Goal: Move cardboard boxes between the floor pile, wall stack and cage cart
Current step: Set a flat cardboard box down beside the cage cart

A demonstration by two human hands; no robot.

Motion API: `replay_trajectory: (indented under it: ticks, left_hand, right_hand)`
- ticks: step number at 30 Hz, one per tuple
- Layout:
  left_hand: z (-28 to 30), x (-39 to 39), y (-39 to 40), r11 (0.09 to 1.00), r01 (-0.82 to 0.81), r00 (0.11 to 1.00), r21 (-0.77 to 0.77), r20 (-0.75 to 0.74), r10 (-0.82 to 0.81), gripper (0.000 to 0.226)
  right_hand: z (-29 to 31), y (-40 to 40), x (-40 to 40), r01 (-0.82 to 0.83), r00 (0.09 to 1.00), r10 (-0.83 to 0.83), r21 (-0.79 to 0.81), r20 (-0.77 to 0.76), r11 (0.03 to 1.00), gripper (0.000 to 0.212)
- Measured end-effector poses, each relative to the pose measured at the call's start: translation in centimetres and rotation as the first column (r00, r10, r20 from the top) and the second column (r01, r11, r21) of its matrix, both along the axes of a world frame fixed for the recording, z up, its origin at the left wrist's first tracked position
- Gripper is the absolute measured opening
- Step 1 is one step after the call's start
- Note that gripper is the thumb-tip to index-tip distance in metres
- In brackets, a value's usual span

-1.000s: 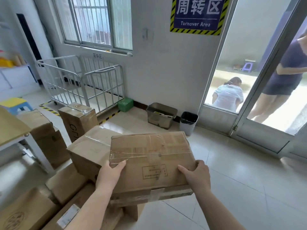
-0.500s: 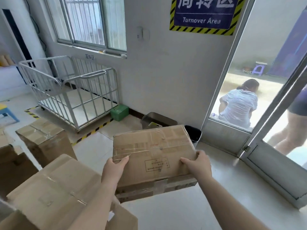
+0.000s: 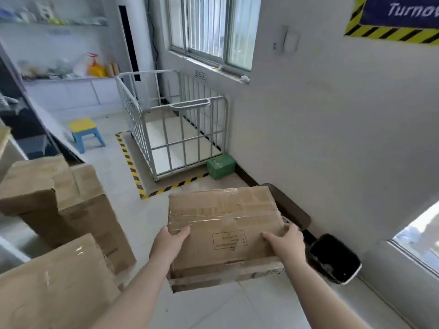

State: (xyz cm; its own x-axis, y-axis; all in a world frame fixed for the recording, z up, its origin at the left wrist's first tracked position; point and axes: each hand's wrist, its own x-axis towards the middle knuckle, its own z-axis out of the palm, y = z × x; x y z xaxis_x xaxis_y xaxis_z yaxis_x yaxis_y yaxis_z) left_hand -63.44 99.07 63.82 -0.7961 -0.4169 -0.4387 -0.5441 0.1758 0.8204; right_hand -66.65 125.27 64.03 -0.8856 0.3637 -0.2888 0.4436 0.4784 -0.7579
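- Low in the middle of the frame, a taped cardboard box [image 3: 225,231] is held up off the floor, its broad top face tilted toward the camera and a printed label panel on it near the right thumb.
- The left hand [image 3: 169,241] grasps the box's left edge, thumb laid on the top face and the other fingers hidden beneath.
- The right hand [image 3: 285,243] grasps the right edge the same way, thumb on top and fingers curled over the side.
- At the left of the frame, a pile of boxes [image 3: 64,205] stands on the pale tiled floor [image 3: 237,309], with another large box [image 3: 52,286] at the lower left corner, close to the left forearm.
- Above the held box, in the middle of the frame, a white metal cage cart [image 3: 175,136] stands against the wall under a window [image 3: 211,32]; no boxes show inside it.
- Yellow-and-black tape [image 3: 133,169] marks the floor around the cart's near corner.
- A small green box [image 3: 220,166] sits on the floor just beside the cart's right end, against the wall.
- Right of the held box, a dark bin [image 3: 335,262] stands by the wall, with a brown tub [image 3: 289,210] partly hidden behind the box.
- A yellow-topped blue stool [image 3: 85,134] stands at the left, well apart from the cart.
- In the upper right corner, a blue sign [image 3: 399,13] with a striped border hangs on the wall.
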Motion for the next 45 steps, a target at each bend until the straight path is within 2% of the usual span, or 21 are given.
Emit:
replay_trajectory:
  ticks: [7, 13, 17, 22, 27, 32, 37, 41, 45]
  left_hand:
    - [-1.6, -13.7, -0.2, 0.992, -0.124, 0.992, -0.012, 0.015, 0.125, 0.048]
    - [-3.6, -27.8, -2.0, 0.992, -0.123, 0.992, 0.035, 0.028, 0.122, 0.033]
    - [-3.8, -37.6, -3.4, 0.993, -0.103, 0.994, 0.049, 0.031, 0.101, 0.030]
    - [-4.6, -48.6, -5.0, 0.994, -0.096, 0.993, 0.046, 0.073, 0.092, 0.034]
    - [-6.0, -60.5, -6.1, 0.993, -0.090, 0.993, 0.083, 0.085, 0.083, 0.039]
    - [-6.6, -72.5, -6.4, 0.991, -0.094, 0.987, 0.094, 0.139, 0.080, 0.065]
    - [-8.8, -83.8, -6.9, 0.995, -0.033, 0.979, 0.092, 0.204, 0.014, 0.053]
    - [-12.9, -92.2, -7.6, 0.994, -0.016, 0.969, 0.111, 0.247, -0.012, 0.043]
    - [-18.5, -100.1, -8.5, 0.990, -0.003, 0.948, 0.140, 0.316, -0.042, 0.051]
  right_hand:
    - [-2.2, -0.7, -16.9, -0.144, 0.989, 0.144, -0.004, 0.039, 0.990, 0.078]
    - [-3.6, -2.9, -31.7, -0.140, 0.986, 0.138, 0.024, 0.095, 0.990, 0.081]
    - [-3.4, -4.2, -41.5, -0.132, 0.987, 0.127, 0.045, 0.098, 0.990, 0.080]
    - [-4.9, -5.8, -53.4, -0.135, 0.985, 0.131, 0.024, 0.109, 0.991, 0.085]
    - [-7.2, -7.3, -67.0, -0.158, 0.981, 0.154, 0.022, 0.121, 0.987, 0.078]
    - [-8.4, -7.4, -79.8, -0.182, 0.971, 0.169, 0.061, 0.171, 0.981, 0.069]
    - [-11.0, -7.6, -90.9, -0.186, 0.964, 0.158, 0.115, 0.216, 0.976, 0.067]
    - [-14.7, -8.5, -98.8, -0.199, 0.937, 0.151, 0.127, 0.314, 0.972, 0.075]
    - [-19.6, -9.9, -106.5, -0.196, 0.921, 0.123, 0.169, 0.369, 0.966, 0.083]
